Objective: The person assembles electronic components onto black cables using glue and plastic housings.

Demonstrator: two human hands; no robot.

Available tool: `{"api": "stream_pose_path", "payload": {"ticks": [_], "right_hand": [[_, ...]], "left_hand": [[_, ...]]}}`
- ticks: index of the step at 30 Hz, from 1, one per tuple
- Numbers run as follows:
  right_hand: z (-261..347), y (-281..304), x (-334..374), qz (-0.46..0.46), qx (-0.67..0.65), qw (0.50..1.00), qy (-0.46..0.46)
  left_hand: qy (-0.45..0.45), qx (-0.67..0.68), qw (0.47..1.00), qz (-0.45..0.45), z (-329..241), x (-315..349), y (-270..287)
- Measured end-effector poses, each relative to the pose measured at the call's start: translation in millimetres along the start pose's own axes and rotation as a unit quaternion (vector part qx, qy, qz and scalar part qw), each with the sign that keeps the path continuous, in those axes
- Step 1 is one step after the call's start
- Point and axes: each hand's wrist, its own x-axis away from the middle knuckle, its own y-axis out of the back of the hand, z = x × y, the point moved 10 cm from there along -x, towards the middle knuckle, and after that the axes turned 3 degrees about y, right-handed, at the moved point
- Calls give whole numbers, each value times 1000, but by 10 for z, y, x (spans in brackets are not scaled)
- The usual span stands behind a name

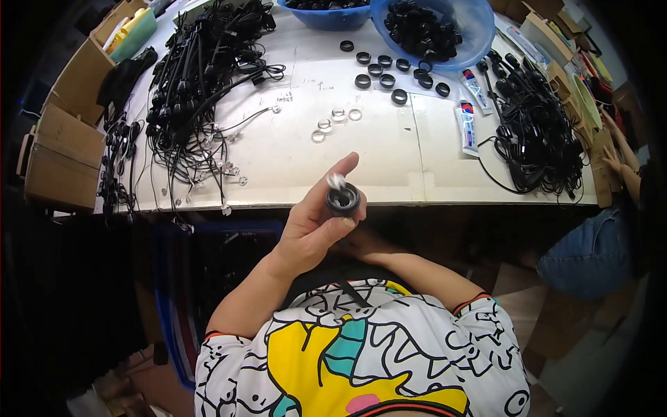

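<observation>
My left hand (306,226) is wrapped round a black cylindrical housing (342,200), its hollow round end tilted up toward me. The index finger points away past the housing. A small whitish piece (336,181), blurred, shows at the housing's far rim; whether it is attached I cannot tell. My right hand (358,242) is low behind the left one, in shadow, its fingers mostly hidden. Beyond the hands, several clear rings or lenses (324,126) lie on the white table (375,170). Farther off are several black rings (387,80).
Black cables with housings are heaped at left (198,76) and right (542,132). Two glue tubes (467,128) lie near the right heap. A blue bowl (479,35) of black rings tips at the back. Cardboard boxes (68,156) stand left. Another person's hand (613,161) is at right.
</observation>
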Motion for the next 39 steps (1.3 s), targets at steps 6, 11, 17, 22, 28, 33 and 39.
{"api": "stream_pose_path", "payload": {"ticks": [6,11,17,22,28,33,39], "right_hand": [[-67,-158,-72,85,-46,993,-65],[497,152,77,86,39,994,-54],[1746,1573,228,-94,58,994,18],[1587,2261,-319,-261,288,921,34],[1390,2307,-664,-222,340,914,-17],[1505,2281,-495,-238,290,927,-25],[2368,1668,-290,-41,60,983,171]], "left_hand": [[27,-15,997,71,-17,107,-14],[49,-79,993,69,-39,76,26],[66,-58,996,18,70,203,382],[22,-52,998,-34,61,192,569],[-5,-58,998,-19,49,288,606],[52,17,997,-47,231,216,600],[75,-39,994,-71,328,189,607]]}}
